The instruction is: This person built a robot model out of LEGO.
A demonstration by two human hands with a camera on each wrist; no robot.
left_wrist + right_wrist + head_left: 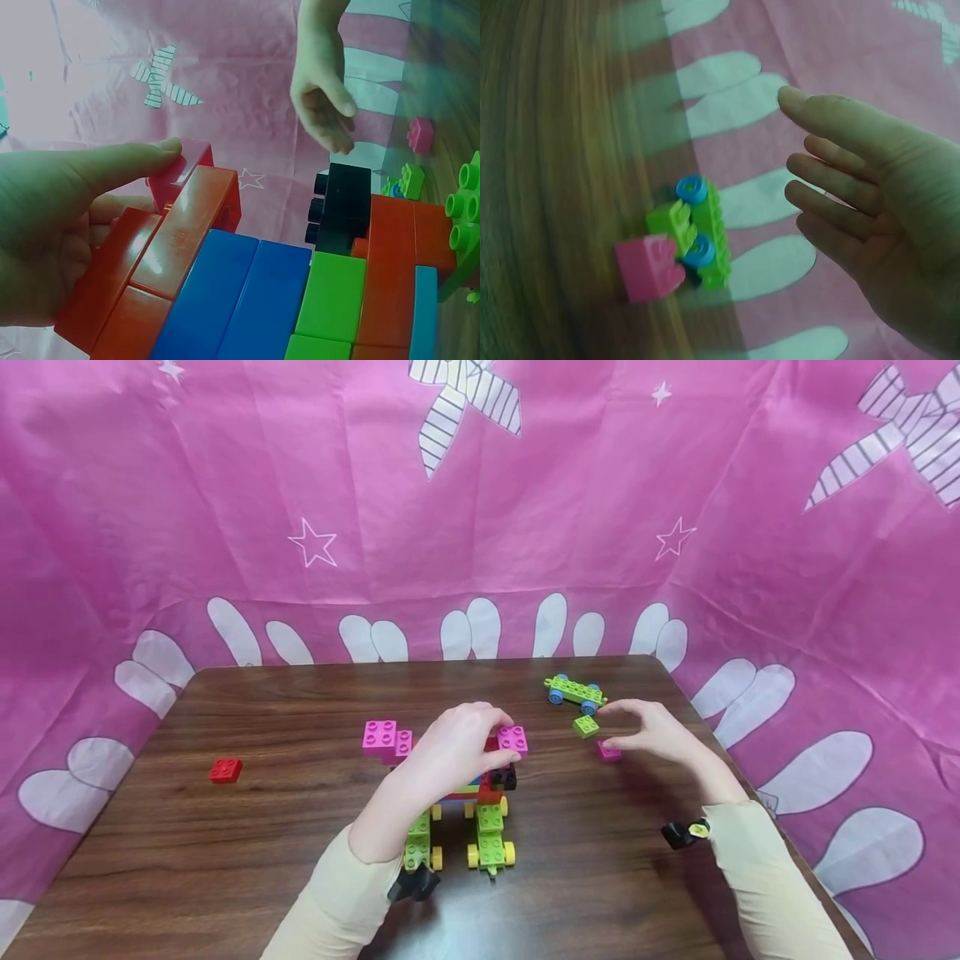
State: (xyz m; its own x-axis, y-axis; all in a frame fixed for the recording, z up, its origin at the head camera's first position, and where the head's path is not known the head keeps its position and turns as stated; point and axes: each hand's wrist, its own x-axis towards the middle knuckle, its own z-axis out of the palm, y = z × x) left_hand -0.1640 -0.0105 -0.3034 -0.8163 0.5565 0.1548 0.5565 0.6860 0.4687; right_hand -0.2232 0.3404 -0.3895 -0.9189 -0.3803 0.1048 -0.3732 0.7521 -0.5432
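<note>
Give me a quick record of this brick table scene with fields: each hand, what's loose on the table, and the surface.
left hand: grips the brick model, fingers on a pink brick at its top
right hand: open, holds nothing, above the small green brick and small pink brick
loose: red brick, pink block pair, green wheeled chassis
surface: dark wooden table

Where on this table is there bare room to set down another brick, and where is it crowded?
Bare wood lies between the red brick and the table's left and near edges, and along the far edge left of the green wheeled base. It is crowded around the brick build and both hands.
</note>
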